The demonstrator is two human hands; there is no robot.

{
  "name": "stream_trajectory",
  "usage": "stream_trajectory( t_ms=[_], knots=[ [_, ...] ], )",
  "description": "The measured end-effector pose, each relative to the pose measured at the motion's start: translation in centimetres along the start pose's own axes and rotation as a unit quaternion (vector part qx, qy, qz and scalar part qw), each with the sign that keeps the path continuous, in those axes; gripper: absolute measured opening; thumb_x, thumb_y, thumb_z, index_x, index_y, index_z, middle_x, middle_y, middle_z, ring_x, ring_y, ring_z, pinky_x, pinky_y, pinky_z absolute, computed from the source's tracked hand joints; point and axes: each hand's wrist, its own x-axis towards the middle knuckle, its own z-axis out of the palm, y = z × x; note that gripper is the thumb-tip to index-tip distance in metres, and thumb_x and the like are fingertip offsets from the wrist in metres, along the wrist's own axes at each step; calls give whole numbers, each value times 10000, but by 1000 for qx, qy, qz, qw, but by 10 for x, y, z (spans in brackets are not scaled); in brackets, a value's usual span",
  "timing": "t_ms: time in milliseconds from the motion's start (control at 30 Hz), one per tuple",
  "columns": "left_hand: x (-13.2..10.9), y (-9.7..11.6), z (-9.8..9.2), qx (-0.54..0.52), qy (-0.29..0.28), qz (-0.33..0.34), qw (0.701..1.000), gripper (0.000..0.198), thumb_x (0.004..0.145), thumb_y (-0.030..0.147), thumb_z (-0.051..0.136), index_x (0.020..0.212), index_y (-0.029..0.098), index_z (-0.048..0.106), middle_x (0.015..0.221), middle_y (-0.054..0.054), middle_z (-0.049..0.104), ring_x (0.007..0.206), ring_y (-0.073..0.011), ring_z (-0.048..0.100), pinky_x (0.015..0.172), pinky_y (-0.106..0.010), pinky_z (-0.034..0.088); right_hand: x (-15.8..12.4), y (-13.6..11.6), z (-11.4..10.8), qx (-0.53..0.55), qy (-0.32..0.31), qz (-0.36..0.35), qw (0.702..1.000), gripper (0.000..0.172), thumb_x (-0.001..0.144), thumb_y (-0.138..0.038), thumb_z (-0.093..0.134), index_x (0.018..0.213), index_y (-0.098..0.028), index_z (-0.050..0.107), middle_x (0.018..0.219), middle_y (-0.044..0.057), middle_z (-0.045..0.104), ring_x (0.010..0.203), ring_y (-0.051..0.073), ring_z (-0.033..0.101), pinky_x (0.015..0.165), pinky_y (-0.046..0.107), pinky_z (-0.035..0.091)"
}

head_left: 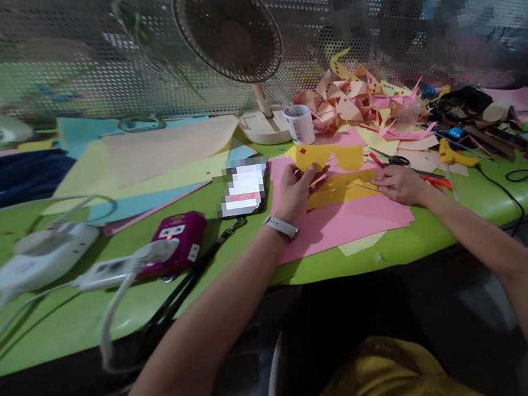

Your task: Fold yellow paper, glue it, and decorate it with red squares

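Note:
My left hand [295, 190], with a light watch band at the wrist, pinches a yellow paper cut-out [349, 157] with a notched lower edge and a small red diamond on it. The cut-out is raised above another yellow paper piece [341, 188], which lies on pink sheets [346, 222]. My right hand [402, 185] is closed around a thin, pointed tool [363, 185] whose kind is hard to make out. Its tip points left over the lower yellow piece. Black-handled scissors [399, 160] lie just beyond my right hand.
A fan [264, 126] and a white cup [300, 126] stand behind the paper. Left are a phone [245, 187], a purple power block [181, 236] and white cables. Folded paper shapes [349, 104] heap up at the back right, near a yellow glue gun [454, 155] with a black cord.

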Motion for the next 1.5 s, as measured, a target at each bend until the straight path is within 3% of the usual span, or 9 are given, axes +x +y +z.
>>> stream_trajectory(
  t_ms=[333, 667, 733, 833, 933, 1033, 1200, 1300, 1500],
  knots=[
    [-1, 0, 0, 27, -6, 2, 1000, 296, 809, 213, 797, 877, 198, 509, 1069, -50, 716, 964, -210, 764, 821, -330, 630, 1, -6, -1, -85, -14, -29, 996, 330, 965, -224, 522, 1189, -160, 756, 1044, 138, 744, 930, 252, 662, 812, 396, 517],
    [0, 0, -1, 8, 20, 20, 1000, 272, 811, 237, 794, 877, 212, 531, 1026, -23, 735, 976, -199, 764, 807, -284, 615, 0, -3, 0, 2, 48, -8, 999, 307, 969, -291, 512, 1049, -204, 795, 985, 92, 753, 922, 225, 670, 833, 380, 533],
    [3, 0, -3, -10, 37, 40, 998, 279, 803, 259, 800, 859, 222, 529, 972, -4, 737, 999, -202, 761, 804, -264, 610, 1, -2, -7, -3, 70, 31, 997, 336, 977, -307, 486, 1055, -189, 791, 983, 101, 752, 919, 232, 663, 848, 385, 523],
    [8, -1, -7, -34, 57, 50, 997, 332, 771, 270, 831, 815, 236, 504, 901, 22, 735, 1035, -209, 753, 794, -245, 608, 2, 6, -21, -45, 96, 176, 979, 328, 965, -294, 487, 1013, -177, 790, 960, 117, 739, 927, 246, 654, 846, 376, 508],
    [11, -2, -12, -49, 64, 44, 996, 353, 759, 242, 841, 796, 240, 490, 890, 29, 738, 1054, -214, 749, 804, -251, 612, 2, 18, -34, -93, 31, 319, 943, 247, 900, -271, 575, 1015, -183, 775, 1001, 137, 717, 919, 272, 654, 786, 369, 501],
    [13, -3, -14, -44, 67, 41, 996, 336, 776, 227, 827, 802, 245, 493, 911, 23, 744, 1076, -223, 744, 804, -260, 617, 3, 26, -40, -122, -53, 363, 922, 200, 864, -277, 618, 955, -177, 764, 998, 147, 706, 785, 244, 644, 672, 337, 472],
    [11, -1, -13, -53, 83, 40, 994, 370, 770, 199, 819, 747, 239, 452, 883, 34, 746, 1052, -218, 753, 794, -254, 628, 16, 22, -46, -138, -64, 327, 933, 131, 847, -238, 631, 856, -179, 748, 945, 130, 715, 758, 216, 619, 596, 304, 399],
    [8, 1, -11, -64, 95, 29, 993, 370, 782, 180, 802, 722, 234, 441, 837, 48, 743, 1032, -209, 758, 772, -239, 635, 23, 10, -52, -57, -52, 283, 956, 172, 890, -276, 605, 834, -179, 735, 958, 116, 711, 798, 213, 616, 629, 307, 403],
    [5, 6, -6, -93, 102, -2, 990, 366, 754, 139, 829, 722, 226, 475, 803, 55, 741, 943, -184, 777, 727, -220, 641, 22, -8, -41, 110, -170, 125, 971, 175, 865, -372, 715, 881, -205, 665, 942, 60, 677, 875, 200, 601, 735, 303, 430]
  ],
)
